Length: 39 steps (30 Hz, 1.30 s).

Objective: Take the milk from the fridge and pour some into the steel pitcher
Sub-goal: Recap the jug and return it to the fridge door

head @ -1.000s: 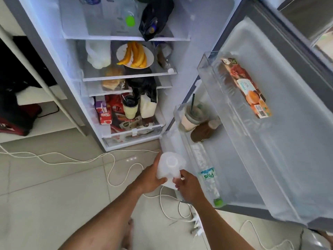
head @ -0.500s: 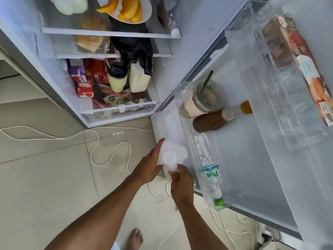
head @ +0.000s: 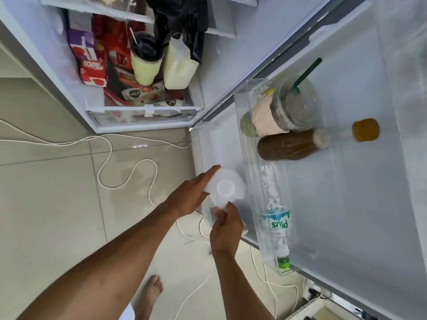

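Observation:
A white plastic milk jug (head: 225,188), seen from above with its round white cap up, sits low beside the open fridge door (head: 346,181). My left hand (head: 188,198) wraps the jug's left side, fingers reaching along it. From the near side, my right hand (head: 225,229) pinches the jug's handle edge. The jug's lower body is hidden by my hands. No steel pitcher shows in this view.
A clear door bin (head: 265,204) holds a water bottle (head: 276,224), a brown bottle (head: 288,146) and a lidded cup with a green straw (head: 286,112). The fridge's bottom shelf holds another white jug (head: 179,68), a cup and cartons. White cables (head: 104,169) cross the tiled floor near my bare foot (head: 147,294).
My view has dropped and closed in on the fridge's lower part. Both hands stay on the jug, which has shifted a little toward the door.

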Motion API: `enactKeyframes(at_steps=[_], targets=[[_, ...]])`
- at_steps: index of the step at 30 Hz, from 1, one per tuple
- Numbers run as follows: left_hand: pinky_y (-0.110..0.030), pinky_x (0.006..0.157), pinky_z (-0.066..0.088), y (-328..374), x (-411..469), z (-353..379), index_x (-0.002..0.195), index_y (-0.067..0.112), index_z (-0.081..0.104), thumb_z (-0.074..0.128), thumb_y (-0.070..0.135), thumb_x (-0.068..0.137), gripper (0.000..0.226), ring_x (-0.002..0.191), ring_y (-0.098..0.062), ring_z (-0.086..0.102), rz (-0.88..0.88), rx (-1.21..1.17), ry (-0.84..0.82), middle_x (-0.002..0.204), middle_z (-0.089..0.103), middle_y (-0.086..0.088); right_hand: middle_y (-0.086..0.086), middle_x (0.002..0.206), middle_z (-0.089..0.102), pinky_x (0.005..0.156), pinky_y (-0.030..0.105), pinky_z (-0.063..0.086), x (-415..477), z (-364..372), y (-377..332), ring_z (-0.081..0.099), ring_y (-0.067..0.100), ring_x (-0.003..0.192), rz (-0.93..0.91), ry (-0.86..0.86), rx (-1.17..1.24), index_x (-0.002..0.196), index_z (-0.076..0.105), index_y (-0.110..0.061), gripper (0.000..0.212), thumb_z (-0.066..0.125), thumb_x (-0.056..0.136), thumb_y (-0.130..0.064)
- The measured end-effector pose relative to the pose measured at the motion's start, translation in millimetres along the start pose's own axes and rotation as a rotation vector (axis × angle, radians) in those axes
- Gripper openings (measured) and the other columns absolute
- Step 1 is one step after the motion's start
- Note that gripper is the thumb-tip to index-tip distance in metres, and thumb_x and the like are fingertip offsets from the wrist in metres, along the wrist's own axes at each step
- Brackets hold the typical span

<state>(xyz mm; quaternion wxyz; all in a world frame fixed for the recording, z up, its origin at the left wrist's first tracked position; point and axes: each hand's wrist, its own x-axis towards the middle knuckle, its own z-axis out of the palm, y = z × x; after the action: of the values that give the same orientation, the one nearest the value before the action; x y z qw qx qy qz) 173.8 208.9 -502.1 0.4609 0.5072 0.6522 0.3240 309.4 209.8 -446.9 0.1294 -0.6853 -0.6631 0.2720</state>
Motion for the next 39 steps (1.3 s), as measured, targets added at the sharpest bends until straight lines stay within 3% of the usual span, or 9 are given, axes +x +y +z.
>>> enactKeyframes(at_steps=[5,7,12,16,18,24,29,33,39], targets=[[-0.031,0.097,0.045,-5.6,15.2,10.7,0.156,0.040,0.012,0.051,0.006,0.099,0.077,0.124,-0.025,0.058,-0.010,0.002,0.032,0.158,0.036,0.006,-0.007,0.081,0.067,0.069,0.008,0.045,9.4,12.8,8.8,0.063,0.011,0.076,0.032,0.058,0.016,0.093,0.064,-0.005,0.010,0.057,0.091,0.001],[-0.029,0.095,0.046,-10.6,20.7,14.7,0.154,0.043,0.014,0.051,0.005,0.098,0.077,0.121,-0.020,0.060,-0.004,-0.015,0.034,0.156,0.037,0.008,0.003,0.084,0.072,0.072,0.017,0.050,15.2,18.9,18.0,0.066,0.019,0.078,0.047,0.059,0.020,0.095,0.064,-0.002,0.007,0.059,0.092,-0.004],[-0.036,0.094,0.052,-22.8,33.5,27.7,0.152,0.046,0.015,0.054,0.005,0.096,0.080,0.110,-0.018,0.065,0.021,-0.001,-0.005,0.153,0.040,0.008,0.005,0.093,0.074,0.083,0.014,0.050,23.5,29.8,32.3,0.069,0.020,0.090,0.173,0.037,0.140,0.101,0.066,-0.005,0.011,0.059,0.092,-0.005],[-0.036,0.089,0.053,-28.1,48.6,37.0,0.154,0.034,0.024,0.061,0.011,0.094,0.074,0.104,-0.022,0.067,0.041,0.071,0.027,0.145,0.051,0.000,-0.008,0.088,0.071,0.092,0.046,0.054,33.5,38.9,44.9,0.069,0.022,0.091,0.179,-0.020,0.230,0.086,0.066,-0.035,0.008,0.061,0.087,-0.029],[-0.040,0.089,0.052,-29.0,57.6,41.7,0.154,0.031,0.027,0.062,0.008,0.093,0.074,0.105,-0.025,0.066,0.056,0.124,0.034,0.140,0.056,-0.003,-0.010,0.086,0.072,0.092,0.049,0.053,41.9,38.9,49.5,0.069,0.025,0.091,0.244,-0.027,0.282,0.080,0.067,-0.041,0.006,0.061,0.077,-0.041],[-0.043,0.089,0.050,-40.3,75.7,53.1,0.152,0.033,0.032,0.060,0.009,0.091,0.071,0.111,-0.029,0.059,0.045,0.239,0.066,0.134,0.060,-0.002,-0.013,0.065,0.070,0.091,0.050,0.054,61.4,49.3,57.0,0.069,0.021,0.077,0.417,0.013,0.409,0.065,0.063,-0.021,0.031,0.060,0.090,-0.002],[-0.046,0.094,0.050,-52.6,77.7,57.4,0.153,0.033,0.031,0.059,0.010,0.094,0.069,0.117,-0.030,0.056,0.053,0.247,0.040,0.141,0.055,-0.002,-0.007,0.075,0.067,0.087,0.045,0.055,58.5,60.8,58.5,0.064,0.018,0.073,0.481,-0.056,0.366,0.082,0.059,-0.021,0.014,0.061,0.093,-0.013],[-0.044,0.094,0.049,-59.1,81.1,53.4,0.152,0.033,0.031,0.056,0.012,0.096,0.065,0.119,-0.027,0.053,0.048,0.222,0.041,0.143,0.053,0.000,-0.005,0.070,0.068,0.088,0.043,0.054,63.7,72.2,52.7,0.067,0.022,0.072,0.506,0.030,0.592,0.081,0.062,-0.012,0.021,0.054,0.094,0.002],[-0.043,0.095,0.048,-59.0,73.6,49.8,0.152,0.021,0.032,0.053,0.014,0.099,0.057,0.123,-0.031,0.054,-0.032,0.148,0.005,0.149,0.045,-0.005,0.005,0.075,0.059,0.091,0.042,0.054,60.8,77.5,46.6,0.063,0.018,0.069,0.499,0.059,0.507,0.088,0.051,0.003,0.008,0.049,0.095,0.004]])
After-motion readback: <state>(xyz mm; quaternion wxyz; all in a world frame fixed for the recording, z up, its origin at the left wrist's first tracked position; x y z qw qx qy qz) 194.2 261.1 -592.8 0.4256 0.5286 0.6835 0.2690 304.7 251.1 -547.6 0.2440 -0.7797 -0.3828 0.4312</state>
